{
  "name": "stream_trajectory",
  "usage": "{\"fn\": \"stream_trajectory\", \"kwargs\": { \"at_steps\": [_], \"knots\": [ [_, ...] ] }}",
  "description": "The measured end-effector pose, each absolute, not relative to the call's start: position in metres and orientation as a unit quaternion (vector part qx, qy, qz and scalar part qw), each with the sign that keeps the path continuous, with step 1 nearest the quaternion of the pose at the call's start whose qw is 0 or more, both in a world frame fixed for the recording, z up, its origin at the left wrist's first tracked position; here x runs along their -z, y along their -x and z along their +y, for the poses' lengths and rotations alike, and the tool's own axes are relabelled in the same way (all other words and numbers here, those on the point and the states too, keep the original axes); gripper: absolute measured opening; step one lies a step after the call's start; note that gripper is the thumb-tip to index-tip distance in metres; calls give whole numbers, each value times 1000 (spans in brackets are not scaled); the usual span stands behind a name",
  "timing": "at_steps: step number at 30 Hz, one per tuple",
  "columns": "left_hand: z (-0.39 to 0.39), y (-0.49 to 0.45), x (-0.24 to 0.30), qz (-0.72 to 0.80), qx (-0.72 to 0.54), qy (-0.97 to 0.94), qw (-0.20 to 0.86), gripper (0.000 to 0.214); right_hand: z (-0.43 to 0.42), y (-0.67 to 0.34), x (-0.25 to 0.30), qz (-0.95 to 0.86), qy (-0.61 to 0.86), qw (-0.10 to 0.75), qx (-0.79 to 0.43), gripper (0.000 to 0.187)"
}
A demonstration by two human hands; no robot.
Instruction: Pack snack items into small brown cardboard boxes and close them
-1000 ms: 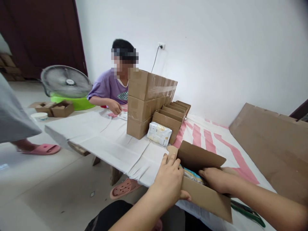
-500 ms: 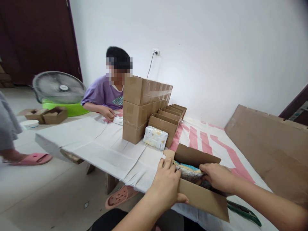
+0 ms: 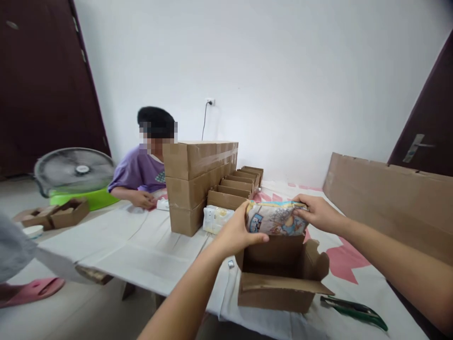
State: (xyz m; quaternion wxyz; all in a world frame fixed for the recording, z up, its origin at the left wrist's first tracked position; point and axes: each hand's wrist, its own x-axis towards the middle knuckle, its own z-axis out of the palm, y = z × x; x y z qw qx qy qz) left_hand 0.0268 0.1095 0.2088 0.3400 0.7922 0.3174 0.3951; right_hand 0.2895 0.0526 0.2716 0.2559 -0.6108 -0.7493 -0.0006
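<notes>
Gripping the pale pouch [image 3: 274, 220], cartoon-printed and edged turquoise and yellow on top, the left hand [image 3: 240, 231] at its nine o'clock and right hand [image 3: 320, 213] at its two hold it above the open box [image 3: 276, 296] at its six.

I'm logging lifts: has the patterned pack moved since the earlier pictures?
Yes, upward: judged against the table, the patterned pack has risen out of the open box.

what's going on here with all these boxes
The person's left hand and right hand hold a printed packet by its two ends, above an open cardboard box. A green tool lies beside the box. A co-worker in purple is partly hidden behind stacked boxes.
</notes>
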Motion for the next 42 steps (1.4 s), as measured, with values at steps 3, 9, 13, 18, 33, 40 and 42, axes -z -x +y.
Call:
{"fn": "stream_trajectory", "kwargs": {
  "at_steps": [3, 9, 13, 18, 33, 40, 42],
  "knots": [
    [160, -47, -226, 246, -422, -715, 499, 82, 84, -294, -280, -718, 614, 327, -29, 15],
    [238, -76, -235, 234, -442, -650, 572, 70, 146, -310, -270, -615, 563, 496, -244, 45],
    [265, -89, -227, 243, -453, -633, 579, 69, 171, -315, -249, -617, 533, 476, -329, 52],
    [290, -101, -214, 257, -459, -618, 584, 71, 199, -318, -221, -608, 482, 477, -413, 63],
    [280, -100, -204, 252, -424, -628, 602, 71, 204, -323, -202, -550, 441, 539, -462, 58],
    [254, -99, -215, 265, -425, -641, 582, 68, 165, -318, -217, -518, 429, 588, -449, 45],
    [243, -89, -214, 280, -432, -641, 569, 62, 142, -323, -221, -507, 422, 610, -439, 46]
  ]
}}
